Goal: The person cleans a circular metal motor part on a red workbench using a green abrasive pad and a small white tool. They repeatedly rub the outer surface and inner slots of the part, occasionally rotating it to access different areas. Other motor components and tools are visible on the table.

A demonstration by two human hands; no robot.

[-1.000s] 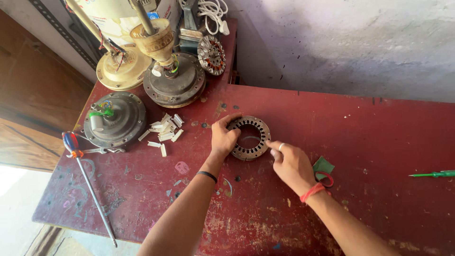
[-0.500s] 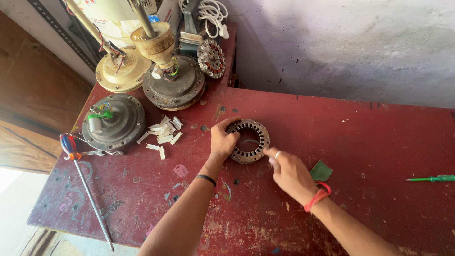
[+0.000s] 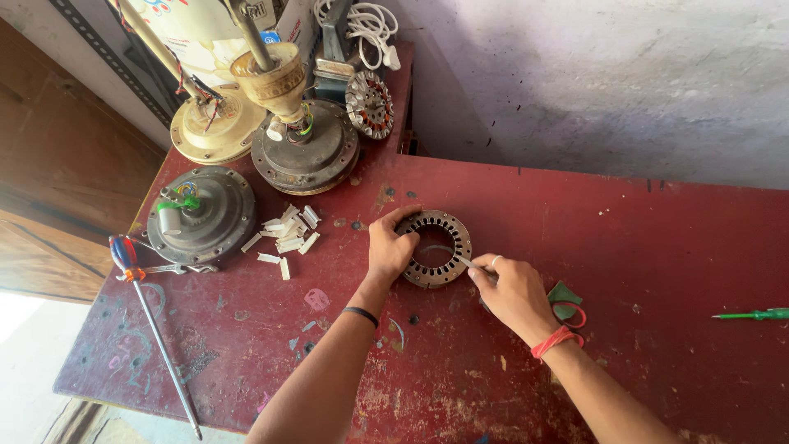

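Left hand [image 3: 389, 249] grips stator ring [image 3: 436, 247] rim; right hand [image 3: 511, 288] just beside.

Probably a fan-repair workshop: motor housings [image 3: 305, 152] on worn red bench [image 3: 657, 247].

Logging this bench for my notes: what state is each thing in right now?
Slotted metal stator ring: flat on the red table, gripped by left hand.
Right hand: pressing a thin pale strip to the ring.
Grey round motor housing: closed, lying flat.
Green-handled screwdriver: lying untouched.
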